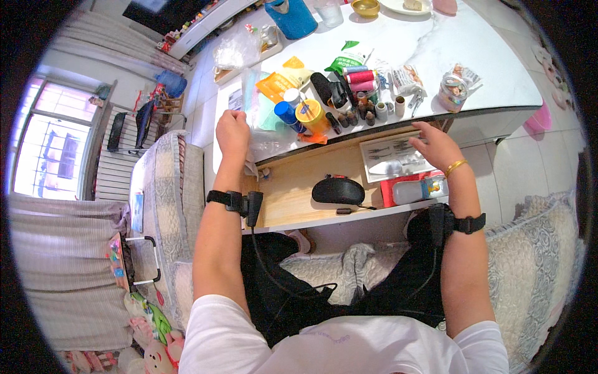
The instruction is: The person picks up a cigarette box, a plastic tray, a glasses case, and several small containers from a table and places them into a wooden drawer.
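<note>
My left hand (232, 133) is curled into a fist at the table's left front corner, beside clear plastic packaging (268, 142). Whether anything is inside that fist is hidden. Over the right end of the pulled-out wooden drawer (289, 196), my right hand (437, 147) has its fingers apart and holds nothing. Beneath it lies a flat tray of metal tools (387, 156). The drawer also contains a black zippered case (338, 190), a red item (387, 192) and a whitish pack (411, 191).
Along the front of the marble-patterned table (490, 89) stand a yellow-lidded jar (310, 117), a blue-capped container (286, 112), thread spools (362, 76), small dark bottles (352, 118) and a clear jar (452, 91). A blue pitcher (292, 18) stands farther back. Quilted seating (528, 243) is at right.
</note>
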Tool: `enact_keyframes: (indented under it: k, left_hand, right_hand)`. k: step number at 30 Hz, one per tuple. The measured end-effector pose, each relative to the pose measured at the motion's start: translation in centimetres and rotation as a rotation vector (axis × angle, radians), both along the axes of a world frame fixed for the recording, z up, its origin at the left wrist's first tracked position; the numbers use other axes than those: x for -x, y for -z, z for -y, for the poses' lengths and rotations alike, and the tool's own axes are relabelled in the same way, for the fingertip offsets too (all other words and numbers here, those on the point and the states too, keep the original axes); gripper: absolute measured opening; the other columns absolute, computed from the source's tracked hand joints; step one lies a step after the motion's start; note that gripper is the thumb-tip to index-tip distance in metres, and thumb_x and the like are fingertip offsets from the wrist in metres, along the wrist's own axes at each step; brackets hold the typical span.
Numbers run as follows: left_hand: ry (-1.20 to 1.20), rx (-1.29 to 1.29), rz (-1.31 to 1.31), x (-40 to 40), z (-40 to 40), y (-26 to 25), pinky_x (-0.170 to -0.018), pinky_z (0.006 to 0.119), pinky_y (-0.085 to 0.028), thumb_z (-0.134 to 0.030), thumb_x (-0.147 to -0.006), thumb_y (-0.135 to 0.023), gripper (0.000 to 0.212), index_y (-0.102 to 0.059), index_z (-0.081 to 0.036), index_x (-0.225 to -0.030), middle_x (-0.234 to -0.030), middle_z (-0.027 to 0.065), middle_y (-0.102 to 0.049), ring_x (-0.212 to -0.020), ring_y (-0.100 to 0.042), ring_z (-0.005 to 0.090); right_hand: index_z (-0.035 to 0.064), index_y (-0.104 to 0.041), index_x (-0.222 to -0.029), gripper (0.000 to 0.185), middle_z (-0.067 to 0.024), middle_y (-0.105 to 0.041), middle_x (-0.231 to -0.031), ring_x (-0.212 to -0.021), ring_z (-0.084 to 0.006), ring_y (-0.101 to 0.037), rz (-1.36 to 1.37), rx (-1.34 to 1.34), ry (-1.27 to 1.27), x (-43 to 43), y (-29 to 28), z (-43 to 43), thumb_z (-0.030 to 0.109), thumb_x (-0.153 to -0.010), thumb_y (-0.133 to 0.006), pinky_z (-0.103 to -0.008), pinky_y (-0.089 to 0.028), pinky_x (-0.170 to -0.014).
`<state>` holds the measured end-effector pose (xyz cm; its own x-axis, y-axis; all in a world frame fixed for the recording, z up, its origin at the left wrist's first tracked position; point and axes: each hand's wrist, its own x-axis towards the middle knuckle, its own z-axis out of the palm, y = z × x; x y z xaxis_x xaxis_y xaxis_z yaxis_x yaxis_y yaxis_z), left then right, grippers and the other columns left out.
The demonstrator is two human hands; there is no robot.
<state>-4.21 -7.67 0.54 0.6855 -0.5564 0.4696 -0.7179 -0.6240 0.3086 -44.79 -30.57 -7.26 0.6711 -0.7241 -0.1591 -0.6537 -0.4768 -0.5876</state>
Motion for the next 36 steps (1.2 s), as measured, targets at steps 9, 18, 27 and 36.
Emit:
enact_keyframes:
  k: [9,18,27,36]
  left_hand:
    - [0.026,0.139,0.174,1.1,-0.9,-5.7,-0.08,0.046,-0.051,-0.017,-0.094,-0.063,0.019,-0.068,0.001,-0.094,-0.093,0.0203,-0.07,-0.089,-0.067,0.0384]
    - [0.124,0.219,0.428,3.9,-4.6,-11.9,-0.078,0.041,-0.05,-0.015,-0.096,-0.065,0.016,-0.068,0.001,-0.097,-0.093,0.0153,-0.069,-0.087,-0.065,0.0316]
    - [0.334,0.281,0.285,13.3,-6.8,-12.9,-0.065,0.024,-0.045,-0.007,-0.097,-0.066,0.005,-0.066,-0.002,-0.097,-0.091,0.004,-0.063,-0.078,-0.055,0.0102]
    - [0.804,0.025,0.27,20.1,-3.6,-5.1,-0.067,0.038,-0.051,0.004,-0.085,-0.069,0.012,-0.063,-0.002,-0.095,-0.088,0.0147,-0.062,-0.077,-0.062,0.0307]
  right_hand:
    - [0.0093,-0.057,-0.138,0.05,-0.021,-0.069,-0.124,-0.114,-0.038,-0.066,0.021,-0.006,0.004,0.1,-0.3,-0.1,0.037,-0.097,-0.064,-0.0461,-0.052,-0.096]
    - [0.0092,-0.058,-0.137,0.047,-0.0192,-0.068,-0.125,-0.114,-0.0385,-0.065,0.07,0.001,-0.011,0.5,0.8,0.6,0.036,-0.098,-0.062,-0.0464,-0.052,-0.097]
    - [0.0048,-0.058,-0.135,0.045,-0.0208,-0.071,-0.116,-0.106,-0.0346,-0.069,0.102,0.012,0.055,1.4,-0.3,0.8,0.029,-0.099,-0.063,-0.0405,-0.054,-0.091]
    - [0.0058,-0.062,-0.131,0.038,-0.0206,-0.071,-0.117,-0.108,-0.0344,-0.068,0.148,0.058,0.216,3.1,-0.2,2.0,0.025,-0.098,-0.061,-0.0406,-0.054,-0.092]
